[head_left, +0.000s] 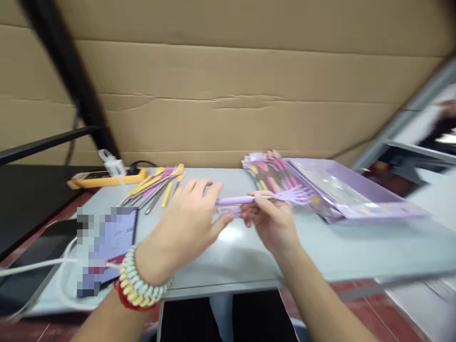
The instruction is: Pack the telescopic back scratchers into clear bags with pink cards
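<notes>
A purple back scratcher (235, 200) lies sideways between my hands, its claw-shaped head at the right and a short metal rod joining head and handle. My right hand (272, 218) pinches it around the rod, just behind the head. Curled about the handle's left end are the fingers of my left hand (192, 213), with the thumb below. Under the handle, touching my left thumb and right fingertips, is a small clear piece with purple print (231, 210), too blurred to identify. Coiled bands (142, 280) circle my left wrist.
Loose yellow and purple handles with metal rods (156, 185) lie at the left. Packed colourful ones (269, 173) sit beside a purple box (384, 209) holding clear plastic. A phone (114, 242), white cable (66, 261) and yellow power strip (110, 178) occupy the left side. Cardboard (249, 76) stands behind.
</notes>
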`<act>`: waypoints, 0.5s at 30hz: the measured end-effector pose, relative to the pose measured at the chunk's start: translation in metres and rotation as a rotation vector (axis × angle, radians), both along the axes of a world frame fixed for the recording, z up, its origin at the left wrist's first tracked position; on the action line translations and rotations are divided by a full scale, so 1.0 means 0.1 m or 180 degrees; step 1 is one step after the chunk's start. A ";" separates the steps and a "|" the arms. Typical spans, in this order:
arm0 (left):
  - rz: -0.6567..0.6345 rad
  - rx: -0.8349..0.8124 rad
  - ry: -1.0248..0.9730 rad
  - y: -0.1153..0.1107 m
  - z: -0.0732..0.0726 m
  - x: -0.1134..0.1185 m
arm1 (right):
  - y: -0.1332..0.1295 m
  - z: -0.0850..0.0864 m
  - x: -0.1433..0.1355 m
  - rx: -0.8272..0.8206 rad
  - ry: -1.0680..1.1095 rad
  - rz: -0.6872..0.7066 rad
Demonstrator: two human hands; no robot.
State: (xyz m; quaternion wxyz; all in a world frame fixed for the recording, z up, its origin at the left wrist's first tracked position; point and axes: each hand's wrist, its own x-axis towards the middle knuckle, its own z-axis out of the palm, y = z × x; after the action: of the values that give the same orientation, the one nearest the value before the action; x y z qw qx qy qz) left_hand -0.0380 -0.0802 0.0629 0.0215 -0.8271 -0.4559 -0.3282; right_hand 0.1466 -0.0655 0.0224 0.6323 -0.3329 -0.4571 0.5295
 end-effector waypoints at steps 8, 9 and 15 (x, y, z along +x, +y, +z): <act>-0.0571 -0.0517 0.1118 0.51 0.09 0.33 | -0.13 -0.28 -0.07 0.0109 0.0705 -0.0956; -0.0543 -0.0529 0.1118 0.54 0.07 0.36 | -0.13 -0.30 -0.04 0.0101 0.0718 -0.1072; 0.0082 -0.0043 0.0976 0.58 -0.20 0.35 | -0.24 -0.36 0.05 0.0101 0.0695 -0.1618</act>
State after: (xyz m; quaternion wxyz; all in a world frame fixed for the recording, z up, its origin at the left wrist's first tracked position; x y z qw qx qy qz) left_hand -0.0026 -0.0226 0.0432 0.0895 -0.8617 -0.4600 -0.1946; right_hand 0.1517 -0.0896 -0.0136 0.7956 -0.3680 -0.2963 0.3793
